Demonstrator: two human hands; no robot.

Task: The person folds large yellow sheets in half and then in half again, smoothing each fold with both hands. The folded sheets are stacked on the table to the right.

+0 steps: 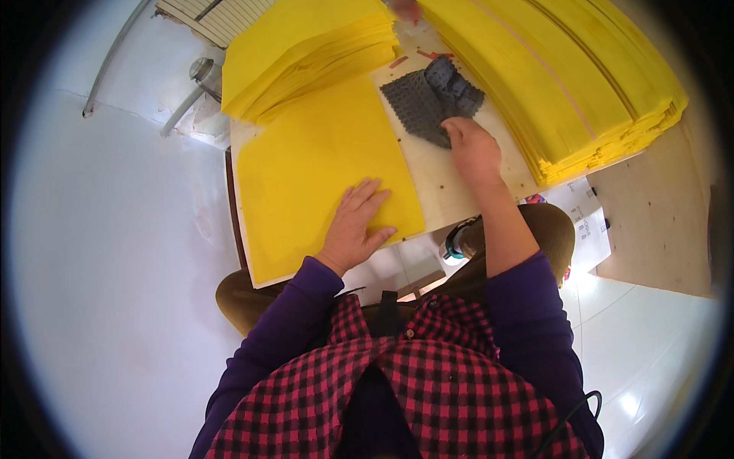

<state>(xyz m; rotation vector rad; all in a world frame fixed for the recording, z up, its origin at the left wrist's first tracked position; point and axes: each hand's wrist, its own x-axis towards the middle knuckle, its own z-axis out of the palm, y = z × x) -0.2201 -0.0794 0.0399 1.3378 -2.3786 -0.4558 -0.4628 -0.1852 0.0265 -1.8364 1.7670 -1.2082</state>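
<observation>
My left hand (354, 227) lies flat with its fingers stretched over the near right part of a yellow sheet (306, 168), which looks like thin fabric. Between finger and thumb, my right hand (474, 150) pinches the near edge of a dark grey textured cloth (417, 103) with a zigzag border. Part of that cloth is folded over on itself at its far right. It rests on the bare wooden tabletop (436, 180), between the yellow sheet and a tall stack of yellow sheets.
A thick stack of yellow sheets (573, 76) fills the table's right side. Another yellow stack (306, 53) sits at the far left. Small red strips (399, 62) lie beyond the grey cloth. My knees are under the table's near edge; a metal pipe fitting (205, 73) stands left.
</observation>
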